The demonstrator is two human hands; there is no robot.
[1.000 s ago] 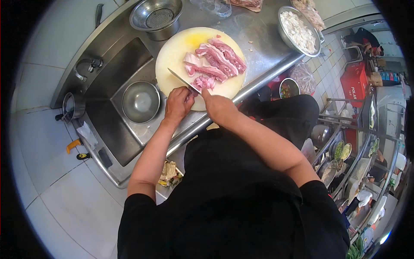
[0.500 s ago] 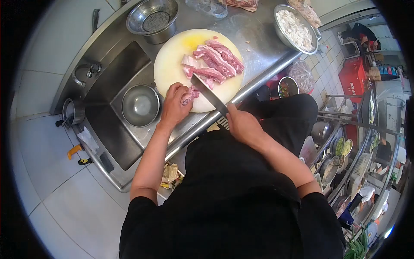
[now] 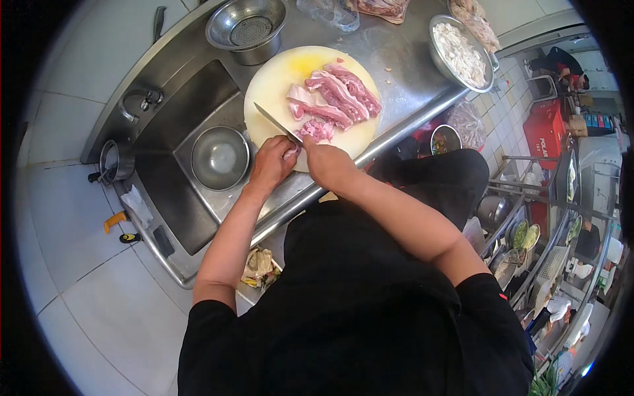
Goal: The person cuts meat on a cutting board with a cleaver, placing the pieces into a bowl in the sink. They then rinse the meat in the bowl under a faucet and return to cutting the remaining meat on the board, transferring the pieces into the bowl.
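A round white cutting board (image 3: 265, 74) with a yellow patch lies on the steel counter. Long strips of raw pork (image 3: 338, 96) rest on its far right part. Nearer to me is a small heap of cut meat (image 3: 317, 130). My right hand (image 3: 328, 167) grips the handle of a knife (image 3: 276, 121), its blade angled up and left across the board. At the board's near left edge, my left hand (image 3: 272, 162) has its fingers curled on a piece of meat (image 3: 289, 152), close beside the blade. The fingers partly hide that piece.
Left of the board is a steel sink (image 3: 178, 173) holding a metal bowl (image 3: 220, 158). A perforated steel bowl (image 3: 247, 26) stands behind it on another vessel. At the far right of the counter sits a colander (image 3: 457, 54) of pale sliced food. Metal shelving (image 3: 528, 191) stands to my right.
My right hand has swung the knife left, from the right of the small meat heap to its left, beside my left hand. The whole view has shifted slightly.
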